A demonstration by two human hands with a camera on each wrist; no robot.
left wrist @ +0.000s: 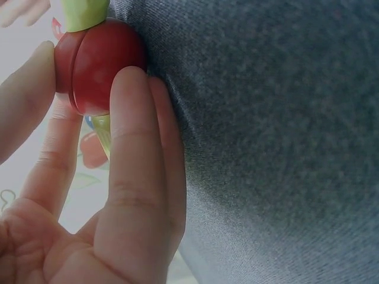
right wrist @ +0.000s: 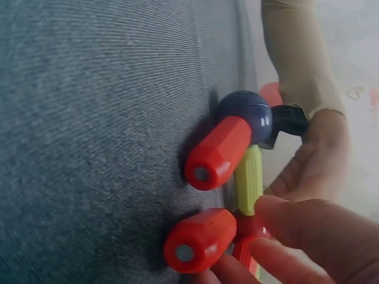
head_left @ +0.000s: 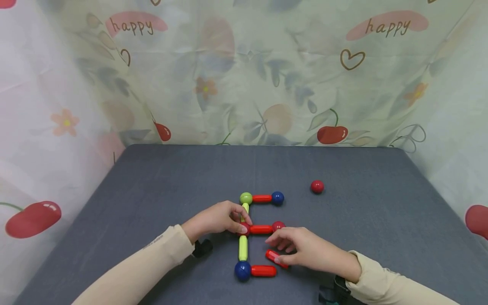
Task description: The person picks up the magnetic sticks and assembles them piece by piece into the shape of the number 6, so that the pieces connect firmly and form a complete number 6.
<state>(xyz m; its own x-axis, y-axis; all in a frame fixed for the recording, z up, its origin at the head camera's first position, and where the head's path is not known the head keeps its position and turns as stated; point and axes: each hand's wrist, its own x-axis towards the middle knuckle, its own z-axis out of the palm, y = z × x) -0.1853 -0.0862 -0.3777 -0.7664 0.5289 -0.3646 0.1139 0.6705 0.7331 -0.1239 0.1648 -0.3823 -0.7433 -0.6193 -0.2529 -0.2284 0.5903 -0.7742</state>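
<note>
My left hand (head_left: 225, 218) pinches the red ball (left wrist: 109, 65) where two yellow-green rods meet in a frame of magnetic rods and balls. Thumb and fingers lie on opposite sides of the ball in the left wrist view. A red rod (head_left: 261, 229) runs right from it to another red ball (head_left: 278, 225). My right hand (head_left: 305, 250) hovers with loosely bent fingers by that end ball, overlapping it. A loose red rod (right wrist: 201, 241) lies on the table under this hand, the thumb crossing it in the head view. A red rod (right wrist: 218, 154) sticks out from the near blue ball (right wrist: 246, 115).
At the far end of the frame, a green ball (head_left: 245, 198) joins a red rod (head_left: 262, 198) and a blue ball (head_left: 277, 198). A separate red ball (head_left: 317, 186) sits at the back right of the grey table (head_left: 171, 178). A patterned curtain (head_left: 248, 84) hangs behind.
</note>
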